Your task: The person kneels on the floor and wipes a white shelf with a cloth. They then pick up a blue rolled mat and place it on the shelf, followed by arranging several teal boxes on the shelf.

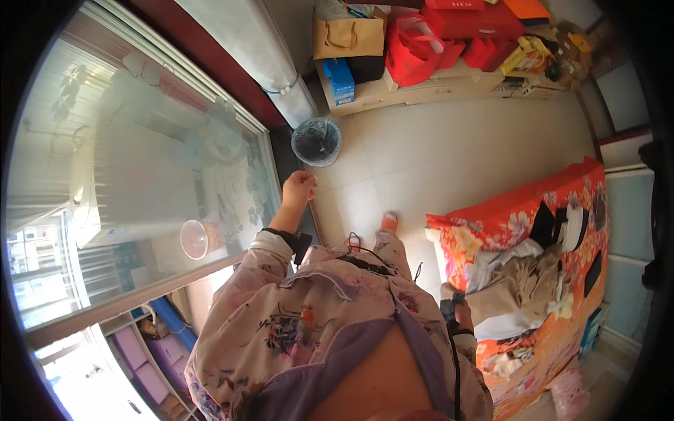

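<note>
My left hand (300,188) is held out near the sliding glass door's edge, its fingers curled closed. A tiny whitish bit shows at the fingertips, too small to name. Just beyond that hand, a round waste bin (316,142) lined with a dark bag stands on the floor. Down at my right side, my right hand (463,316) is closed around a dark grey cloth bundle (453,302). It is beside the bed, close to a heap of beige clothes (519,284). My sleeve and body hide part of the right arm.
A bed with an orange floral cover (477,242) stands to the right. Along the far wall, a low cabinet (421,91) carries red bags (414,52) and a tan paper bag (349,36). The glass door (175,161) runs along my left, with a white curtain (270,56) beyond.
</note>
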Demonstrator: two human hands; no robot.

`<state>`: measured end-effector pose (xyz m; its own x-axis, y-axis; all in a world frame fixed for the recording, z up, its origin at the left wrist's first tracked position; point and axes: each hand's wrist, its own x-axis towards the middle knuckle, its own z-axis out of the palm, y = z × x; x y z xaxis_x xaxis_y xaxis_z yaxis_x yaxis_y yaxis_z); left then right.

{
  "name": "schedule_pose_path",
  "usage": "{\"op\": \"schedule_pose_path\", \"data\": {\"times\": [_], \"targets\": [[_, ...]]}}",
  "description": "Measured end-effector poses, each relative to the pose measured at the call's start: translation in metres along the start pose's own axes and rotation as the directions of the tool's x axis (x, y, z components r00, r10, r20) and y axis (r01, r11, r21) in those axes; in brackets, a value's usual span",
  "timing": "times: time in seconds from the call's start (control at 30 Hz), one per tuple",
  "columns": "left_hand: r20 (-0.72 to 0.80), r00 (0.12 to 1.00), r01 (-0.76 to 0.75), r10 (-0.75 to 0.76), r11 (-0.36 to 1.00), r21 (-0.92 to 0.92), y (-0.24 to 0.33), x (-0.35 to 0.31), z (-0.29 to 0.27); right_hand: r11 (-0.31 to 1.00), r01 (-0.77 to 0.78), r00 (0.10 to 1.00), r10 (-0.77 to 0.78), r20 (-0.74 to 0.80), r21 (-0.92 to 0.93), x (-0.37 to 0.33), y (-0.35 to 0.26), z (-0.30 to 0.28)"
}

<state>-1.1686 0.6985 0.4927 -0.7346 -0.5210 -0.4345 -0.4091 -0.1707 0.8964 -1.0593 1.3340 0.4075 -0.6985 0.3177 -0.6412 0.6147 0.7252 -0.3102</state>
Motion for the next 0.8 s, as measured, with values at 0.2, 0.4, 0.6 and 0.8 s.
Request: {"op": "schedule_pose_path", "data": {"times": [0.2,0.4,0.6,0.8], "targets": [[-0.245,0.966,0.044,-0.078,0.989,-0.141,-0.006,0.069,0.015,0.965,0.178,0.984,-0.172,0.045,-0.194,0.108,-0.105,-0.083],[-0.401,0.896,0.159,-0.193,0.98,-0.116,-0.002,0.128,0.023,0.838,0.235,0.969,-0.161,0.189,-0.492,0.196,-0.212,-0.142],[-0.465,0.837,0.325,-0.29,0.946,-0.004,-0.009,0.194,0.006,0.932,0.306,0.94,-0.262,0.22,-0.195,0.232,-0.334,-0.154],[-0.364,0.828,0.405,-0.425,0.904,-0.134,-0.015,0.247,-0.005,0.937,0.341,0.92,-0.317,0.232,-0.071,0.239,-0.426,-0.139]]}}
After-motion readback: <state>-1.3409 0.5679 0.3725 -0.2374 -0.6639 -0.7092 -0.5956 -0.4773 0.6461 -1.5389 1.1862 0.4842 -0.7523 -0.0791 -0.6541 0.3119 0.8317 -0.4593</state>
